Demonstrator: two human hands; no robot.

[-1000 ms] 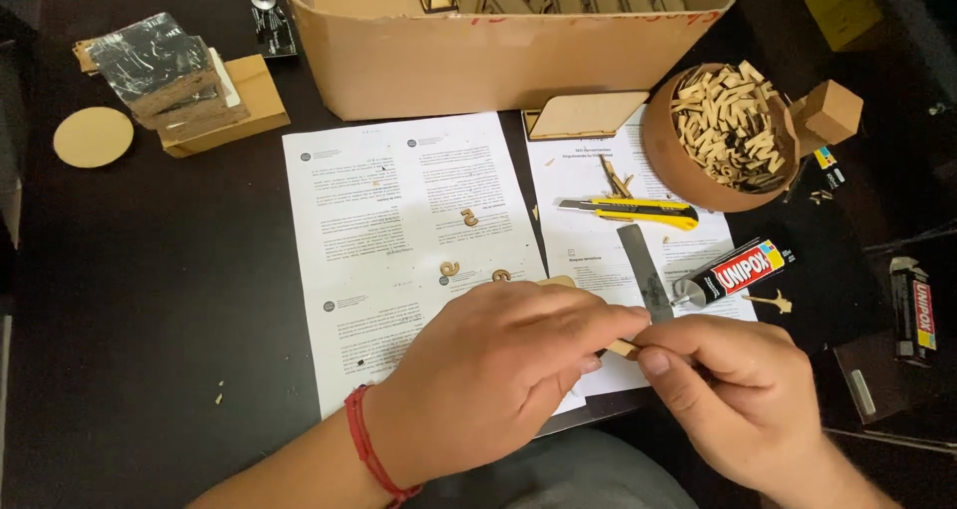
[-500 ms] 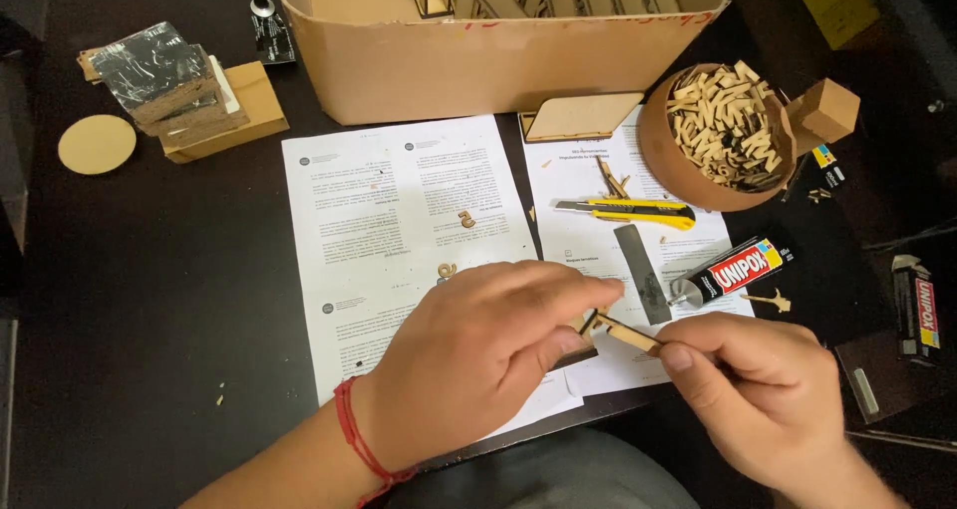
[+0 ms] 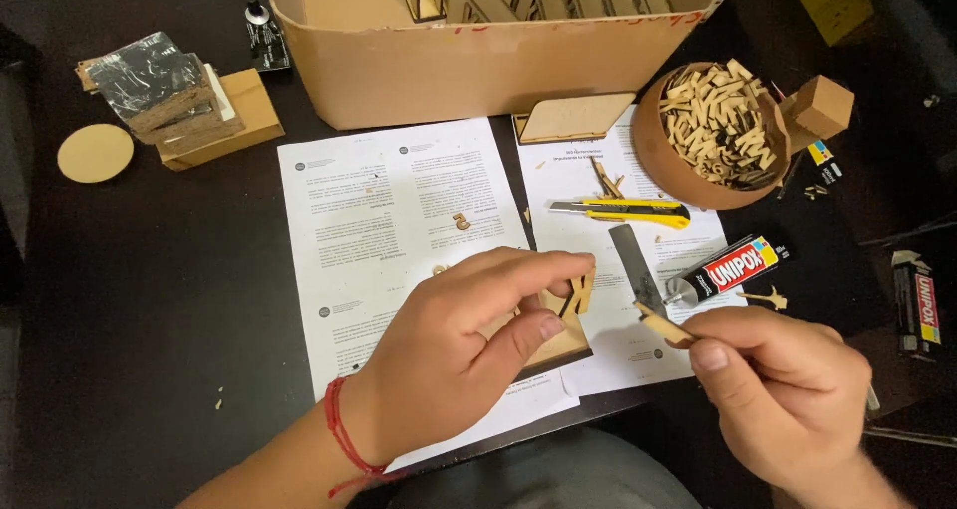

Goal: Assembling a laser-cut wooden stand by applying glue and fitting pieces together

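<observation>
The small letter-shaped cutout of pale wood (image 3: 576,295) sits pinched under the left hand's (image 3: 469,349) fingertips, pressed against a flat wooden base piece (image 3: 558,347) that the palm mostly hides. Just right of it, the right hand (image 3: 788,394) grips a thin wooden stick (image 3: 663,326). Beyond lie a red-and-black glue tube (image 3: 733,267) and a yellow utility knife (image 3: 623,211); the table edge runs close below both wrists.

Tan wooden letter (image 3: 576,295) on plaque (image 3: 558,344)

1. Place: a hobby craft desk, dark-topped table (image 3: 150,300).
2. Evidence: cardboard box (image 3: 478,65) of wooden parts, bowl (image 3: 663,160) of cut letters, glue tube (image 3: 733,267), utility knife (image 3: 623,211), instruction sheets (image 3: 389,210).
</observation>
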